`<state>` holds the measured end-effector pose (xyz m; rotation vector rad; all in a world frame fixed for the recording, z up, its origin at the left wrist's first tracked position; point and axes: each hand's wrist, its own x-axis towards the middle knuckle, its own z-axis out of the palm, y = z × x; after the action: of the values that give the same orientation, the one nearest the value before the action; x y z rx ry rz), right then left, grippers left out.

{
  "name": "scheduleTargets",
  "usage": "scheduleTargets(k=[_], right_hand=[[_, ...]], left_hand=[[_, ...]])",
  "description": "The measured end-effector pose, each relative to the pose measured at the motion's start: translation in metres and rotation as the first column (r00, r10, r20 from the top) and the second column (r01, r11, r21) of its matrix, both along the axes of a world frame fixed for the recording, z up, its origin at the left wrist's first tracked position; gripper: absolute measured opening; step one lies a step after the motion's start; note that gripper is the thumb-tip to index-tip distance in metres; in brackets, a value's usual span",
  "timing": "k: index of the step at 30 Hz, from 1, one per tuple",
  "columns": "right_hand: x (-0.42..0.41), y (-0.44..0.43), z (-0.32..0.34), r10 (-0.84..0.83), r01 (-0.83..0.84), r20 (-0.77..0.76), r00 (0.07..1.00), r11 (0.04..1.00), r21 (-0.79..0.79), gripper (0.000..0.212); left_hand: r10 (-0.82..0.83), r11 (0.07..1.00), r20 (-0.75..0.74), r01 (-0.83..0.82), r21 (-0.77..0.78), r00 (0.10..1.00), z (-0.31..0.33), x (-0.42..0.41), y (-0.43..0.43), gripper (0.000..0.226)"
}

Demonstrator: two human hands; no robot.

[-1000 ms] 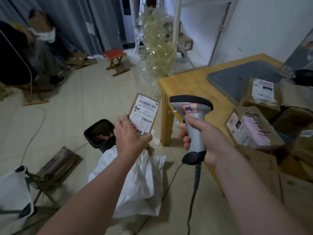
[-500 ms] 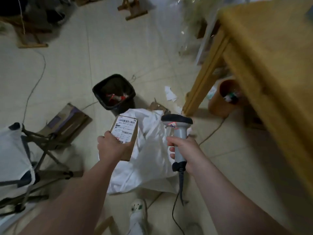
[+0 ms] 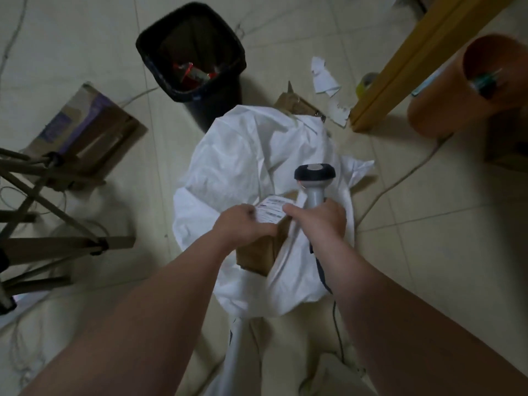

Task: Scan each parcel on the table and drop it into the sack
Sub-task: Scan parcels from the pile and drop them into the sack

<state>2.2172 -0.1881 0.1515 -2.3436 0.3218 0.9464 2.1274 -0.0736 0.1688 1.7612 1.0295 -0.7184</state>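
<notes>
now the parcel (image 3: 258, 252), a brown carton with a white printed label on its upper face, is down at the mouth of the white sack (image 3: 245, 155), low over the floor, with white folds lapping its right and near sides. our left hand (image 3: 243, 228) grasps it from the left, fingers curled over the label's edge. our right hand (image 3: 318, 221) is wrapped round the grey handle of the scanner (image 3: 314, 174), whose dark head stands up just beyond the parcel. the right forefinger reaches across and touches the label's right end. the label's print is too blurred for us to read. a dark cable (image 3: 321, 270) runs out from under our right wrist and down across the sack.

the sack lies crumpled on the pale tiled floor (image 3: 428, 252). just behind it a piece of brown cardboard (image 3: 294, 102) pokes out, and beyond that stands a black waste bin (image 3: 223, 98) with red scraps inside. to the right of the bin lie torn white paper scraps (image 3: 324, 78), near the foot of a yellow wooden leg (image 3: 400, 67). beside that leg is an orange bin (image 3: 445, 115), tipped in our view. a thin pale cord (image 3: 400, 181) trails over the tiles from below it. far to our left we see a flattened cardboard box (image 3: 83, 130) and the crossed bars of a folding frame (image 3: 43, 195).
</notes>
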Motion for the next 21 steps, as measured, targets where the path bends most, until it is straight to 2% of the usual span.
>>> scheduleTargets(k=[2, 4, 6, 9, 11, 13, 16, 19, 21], right_hand=[[-0.003, -0.007, -0.011, 0.026, -0.024, 0.031, 0.999, 0.998, -0.063, 0.073], [-0.005, -0.018, -0.02, 0.046, -0.041, 0.032, 0.998, 0.989, -0.14, 0.068], [-0.004, -0.031, -0.029, 0.049, -0.038, 0.049, 0.998, 0.976, -0.217, 0.058], [0.002, -0.053, -0.035, -0.006, 0.029, 0.091, 0.996, 0.968, -0.25, 0.039], [0.006, -0.07, -0.032, -0.05, 0.076, 0.109, 0.993, 0.966, -0.248, 0.036], [0.009, -0.088, -0.022, -0.061, 0.098, 0.157, 0.986, 0.965, -0.244, 0.034], [0.014, -0.114, 0.003, -0.085, 0.144, 0.249, 0.965, 0.963, -0.23, 0.027], [0.017, -0.135, 0.035, -0.126, 0.193, 0.324, 0.938, 0.964, -0.184, 0.023], [0.018, -0.145, 0.056, -0.142, 0.209, 0.371, 0.918, 0.967, -0.147, 0.021]], left_hand=[[-0.069, 0.993, -0.036, 0.065, -0.099, 0.997, -0.006, 0.003, -0.005, 0.077], [-0.124, 0.98, -0.066, 0.112, -0.167, 0.99, -0.013, 0.005, -0.011, 0.066], [-0.17, 0.968, -0.092, 0.149, -0.203, 0.981, -0.019, 0.007, -0.016, 0.068], [-0.188, 0.967, -0.124, 0.161, -0.198, 0.974, -0.028, 0.008, -0.021, 0.074], [-0.116, 0.987, -0.13, 0.1, -0.125, 0.985, -0.031, 0.009, -0.023, 0.064], [-0.045, 0.998, -0.119, 0.05, 0.039, 0.992, -0.034, 0.011, -0.025, 0.062], [-0.027, 0.954, -0.119, 0.061, 0.293, 0.993, -0.036, 0.011, -0.029, 0.068], [-0.007, 0.907, -0.137, 0.064, 0.417, 0.991, -0.033, 0.008, -0.04, 0.072], [-0.032, 0.862, -0.207, 0.132, 0.489, 0.978, -0.027, 0.006, -0.051, 0.074]])
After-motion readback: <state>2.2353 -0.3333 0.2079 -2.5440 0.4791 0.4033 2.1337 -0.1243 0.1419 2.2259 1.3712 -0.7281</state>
